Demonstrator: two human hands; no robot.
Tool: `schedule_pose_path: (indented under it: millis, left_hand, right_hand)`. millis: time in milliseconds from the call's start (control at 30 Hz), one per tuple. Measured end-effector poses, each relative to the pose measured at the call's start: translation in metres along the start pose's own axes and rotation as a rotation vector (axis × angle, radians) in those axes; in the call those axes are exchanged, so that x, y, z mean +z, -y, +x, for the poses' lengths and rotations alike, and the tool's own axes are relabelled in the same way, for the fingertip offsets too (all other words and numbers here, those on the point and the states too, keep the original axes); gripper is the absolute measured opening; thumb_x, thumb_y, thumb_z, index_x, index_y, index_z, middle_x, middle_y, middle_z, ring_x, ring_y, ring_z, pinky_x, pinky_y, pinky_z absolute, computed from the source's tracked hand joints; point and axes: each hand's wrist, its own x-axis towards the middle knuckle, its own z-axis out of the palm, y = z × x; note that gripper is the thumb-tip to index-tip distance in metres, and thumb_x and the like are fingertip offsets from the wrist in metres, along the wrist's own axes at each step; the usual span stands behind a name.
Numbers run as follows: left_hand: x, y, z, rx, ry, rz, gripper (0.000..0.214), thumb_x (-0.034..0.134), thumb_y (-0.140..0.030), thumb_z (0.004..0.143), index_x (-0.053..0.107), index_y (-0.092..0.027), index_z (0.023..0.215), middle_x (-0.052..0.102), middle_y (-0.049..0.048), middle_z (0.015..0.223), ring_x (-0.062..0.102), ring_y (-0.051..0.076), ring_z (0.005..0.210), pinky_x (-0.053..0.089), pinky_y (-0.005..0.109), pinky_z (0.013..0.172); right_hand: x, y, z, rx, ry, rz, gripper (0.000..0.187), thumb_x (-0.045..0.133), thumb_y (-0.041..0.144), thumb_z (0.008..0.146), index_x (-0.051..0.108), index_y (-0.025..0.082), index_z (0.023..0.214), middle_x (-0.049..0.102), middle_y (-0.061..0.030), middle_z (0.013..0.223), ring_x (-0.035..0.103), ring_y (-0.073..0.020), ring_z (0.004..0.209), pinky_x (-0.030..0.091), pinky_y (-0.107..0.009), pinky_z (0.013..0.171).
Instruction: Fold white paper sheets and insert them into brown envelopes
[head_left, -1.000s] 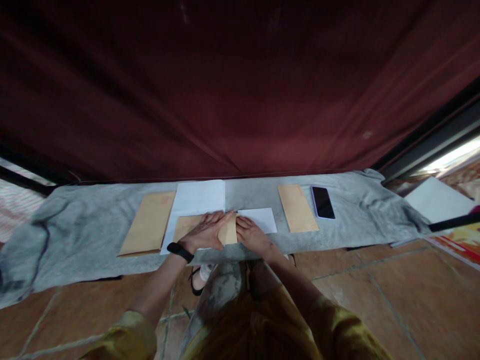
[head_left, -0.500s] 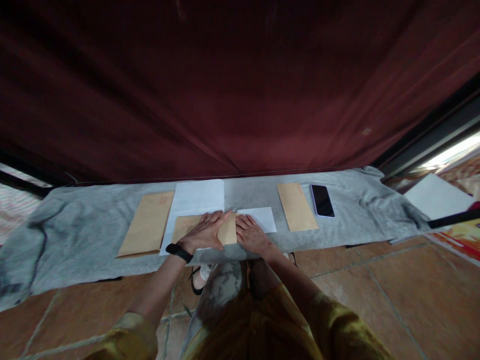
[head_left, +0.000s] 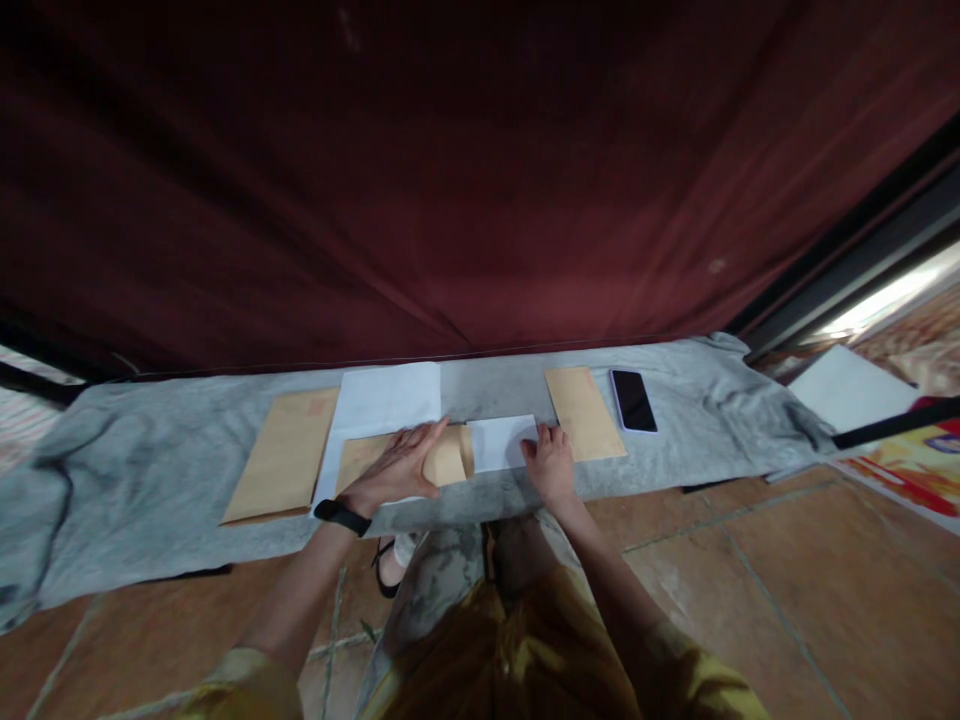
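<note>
My left hand (head_left: pixel 397 466) lies flat with its fingers spread on a brown paper envelope (head_left: pixel 451 464), whose right end shows a flap beside my thumb. To the right of that envelope is a folded white paper (head_left: pixel 496 444), its left edge close against the flap. I cannot tell whether its edge is inside the envelope. My right hand (head_left: pixel 551 466) has curled fingers closed at the right end of this paper. Under the envelope lies a larger white sheet (head_left: pixel 394 393), partly covered.
All this rests on a grey cloth (head_left: pixel 495 382) over a narrow surface. More brown envelopes lie at left (head_left: pixel 281 450) and right (head_left: pixel 586 415). A phone (head_left: pixel 634 402) sits further right. A dark red curtain (head_left: pixel 465 200) hangs behind.
My right hand has moved right from the envelope's edge to the right end of the folded white paper, and its fingers have curled. My left hand stays on the envelope. The envelope's flap now shows.
</note>
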Motion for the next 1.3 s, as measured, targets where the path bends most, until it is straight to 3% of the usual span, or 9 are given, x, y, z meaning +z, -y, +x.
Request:
schedule_pose_path:
  millis: [267, 400, 500, 633, 767, 867, 1000, 1300]
  left_hand:
    - [0.001, -0.006, -0.002, -0.039, -0.003, 0.056, 0.125, 0.081, -0.035, 0.065, 0.001, -0.028, 0.161, 0.027, 0.0141, 0.164, 0.021, 0.033, 0.152, 0.018, 0.051, 0.122]
    - [-0.001, -0.007, -0.004, -0.044, 0.001, 0.041, 0.124, 0.080, -0.035, 0.065, 0.002, -0.028, 0.161, 0.026, 0.0140, 0.164, 0.021, 0.033, 0.152, 0.018, 0.052, 0.121]
    - [-0.001, -0.008, -0.004, -0.040, -0.008, 0.025, 0.123, 0.080, -0.034, 0.065, 0.002, -0.028, 0.160, 0.028, 0.0142, 0.163, 0.021, 0.034, 0.152, 0.017, 0.052, 0.121]
    - [-0.003, -0.010, -0.004, -0.046, -0.008, 0.032, 0.124, 0.080, -0.034, 0.064, 0.002, -0.025, 0.161, 0.029, 0.0158, 0.162, 0.021, 0.034, 0.152, 0.018, 0.052, 0.121]
    - [-0.004, -0.012, -0.004, -0.050, 0.003, 0.040, 0.124, 0.080, -0.034, 0.065, 0.002, -0.024, 0.161, 0.028, 0.0172, 0.162, 0.021, 0.033, 0.152, 0.018, 0.051, 0.122]
    - [-0.003, -0.012, -0.003, -0.045, 0.000, 0.042, 0.125, 0.080, -0.033, 0.064, 0.002, -0.024, 0.161, 0.028, 0.0170, 0.162, 0.021, 0.033, 0.152, 0.017, 0.051, 0.122]
    - [0.000, -0.009, -0.003, -0.034, -0.015, 0.040, 0.126, 0.081, -0.034, 0.064, 0.000, -0.027, 0.160, 0.029, 0.0151, 0.162, 0.021, 0.033, 0.152, 0.017, 0.050, 0.122]
    - [0.008, -0.007, -0.004, -0.027, -0.041, 0.073, 0.125, 0.080, -0.037, 0.063, 0.002, -0.027, 0.160, 0.030, 0.0153, 0.160, 0.022, 0.034, 0.151, 0.014, 0.053, 0.121]
  right_hand:
    - [-0.003, 0.013, 0.015, 0.253, 0.119, 0.024, 0.041, 0.071, 0.038, 0.084, 0.060, 0.010, 0.111, 0.067, -0.0209, 0.110, 0.062, -0.0330, 0.108, 0.046, -0.039, 0.090]
    - [-0.002, -0.001, 0.019, 0.236, 0.107, 0.305, 0.014, 0.069, 0.029, 0.079, 0.062, 0.019, 0.085, 0.069, -0.0128, 0.092, 0.064, -0.0284, 0.101, 0.046, -0.034, 0.086]
    - [-0.001, -0.012, 0.019, 0.203, 0.066, 0.499, 0.012, 0.064, 0.030, 0.078, 0.056, 0.022, 0.072, 0.065, -0.0052, 0.076, 0.064, -0.0231, 0.087, 0.047, -0.030, 0.076]
    - [-0.004, -0.023, 0.016, 0.206, 0.044, 0.607, 0.017, 0.052, 0.038, 0.083, 0.055, 0.022, 0.078, 0.060, 0.0009, 0.067, 0.058, -0.0170, 0.065, 0.045, -0.026, 0.059]
    - [-0.007, -0.026, 0.013, 0.202, -0.011, 0.840, 0.027, 0.054, 0.047, 0.079, 0.057, 0.021, 0.085, 0.066, -0.0022, 0.076, 0.059, -0.0176, 0.070, 0.049, -0.027, 0.063]
    - [-0.005, -0.021, 0.010, 0.189, 0.018, 1.010, 0.034, 0.057, 0.053, 0.077, 0.060, 0.019, 0.086, 0.069, -0.0046, 0.080, 0.061, -0.0186, 0.071, 0.051, -0.028, 0.064]
    - [-0.001, -0.012, 0.008, 0.176, 0.072, 1.008, 0.036, 0.058, 0.052, 0.078, 0.065, 0.018, 0.087, 0.071, -0.0057, 0.080, 0.062, -0.0193, 0.071, 0.051, -0.028, 0.064]
    - [-0.008, -0.006, 0.010, 0.157, 0.209, 0.909, 0.020, 0.058, 0.034, 0.080, 0.069, 0.018, 0.083, 0.069, -0.0029, 0.075, 0.063, -0.0181, 0.071, 0.051, -0.027, 0.064]
